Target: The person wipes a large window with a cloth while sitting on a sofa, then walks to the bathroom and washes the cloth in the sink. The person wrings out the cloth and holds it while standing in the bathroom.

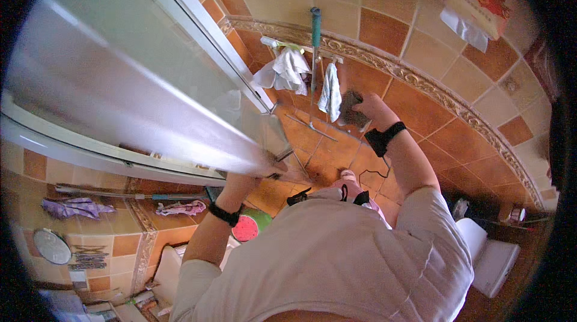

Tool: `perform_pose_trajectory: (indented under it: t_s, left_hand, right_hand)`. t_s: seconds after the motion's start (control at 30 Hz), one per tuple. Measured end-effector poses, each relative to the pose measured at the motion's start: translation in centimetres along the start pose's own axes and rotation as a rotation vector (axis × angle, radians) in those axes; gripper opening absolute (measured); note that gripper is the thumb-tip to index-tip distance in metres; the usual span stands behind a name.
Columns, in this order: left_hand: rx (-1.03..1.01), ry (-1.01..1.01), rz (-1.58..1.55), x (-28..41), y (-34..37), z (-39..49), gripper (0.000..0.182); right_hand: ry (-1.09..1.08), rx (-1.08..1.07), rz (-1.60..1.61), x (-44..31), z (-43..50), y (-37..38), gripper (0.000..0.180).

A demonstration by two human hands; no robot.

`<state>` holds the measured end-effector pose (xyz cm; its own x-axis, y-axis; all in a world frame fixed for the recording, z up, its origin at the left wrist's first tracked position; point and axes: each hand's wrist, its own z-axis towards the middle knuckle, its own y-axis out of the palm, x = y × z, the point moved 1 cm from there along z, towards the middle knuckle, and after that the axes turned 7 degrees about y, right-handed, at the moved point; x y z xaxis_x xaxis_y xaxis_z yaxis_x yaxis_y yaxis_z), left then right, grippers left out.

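Observation:
My right hand (376,111) grips a dark grey cloth (353,109) low in front of the tiled wall. Close to that cloth hangs a pale blue cloth (331,92). My left hand (243,186) is at the lower edge of a framed glass shower door (171,101). The door blurs or covers its fingers, so their grip does not show. Both wrists carry black bands, and a cable (376,172) trails from the right one.
A squeegee or mop with a green handle (315,29) stands upright by white cloths (288,69) on a rail. Orange tiles (333,146) cover the floor. A watermelon-patterned object (248,226) is by my left forearm. White toilet (489,259) at right; tissue pack (482,2) on the wall.

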<state>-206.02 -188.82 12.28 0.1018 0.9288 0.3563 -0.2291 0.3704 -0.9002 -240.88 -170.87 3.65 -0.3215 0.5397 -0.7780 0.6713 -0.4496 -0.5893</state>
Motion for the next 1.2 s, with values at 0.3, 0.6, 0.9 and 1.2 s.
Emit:
perform_pose_trajectory:
  t_s: [0.3,0.6,0.9,1.2]
  left_hand:
    - [-0.261,-0.433,-0.031,-0.2,-3.8,-3.0,0.012]
    - [-0.21,-0.609,-0.052,-0.3,-5.1,-4.4,0.012]
    - [-0.215,-0.723,-0.091,0.7,-5.1,-4.5,0.013]
    - [-0.214,-0.781,-0.112,1.3,-5.1,-4.3,0.013]
  right_hand:
    - [-0.199,-0.136,-0.159,-8.0,12.0,0.4,0.043]
    - [-0.462,-0.294,-0.686,-9.4,15.9,-5.1,0.033]
    - [-0.597,-0.051,-1.314,-4.1,19.8,-3.8,0.01]
    - [-0.288,0.071,-0.731,-2.1,17.9,-3.0,0.013]
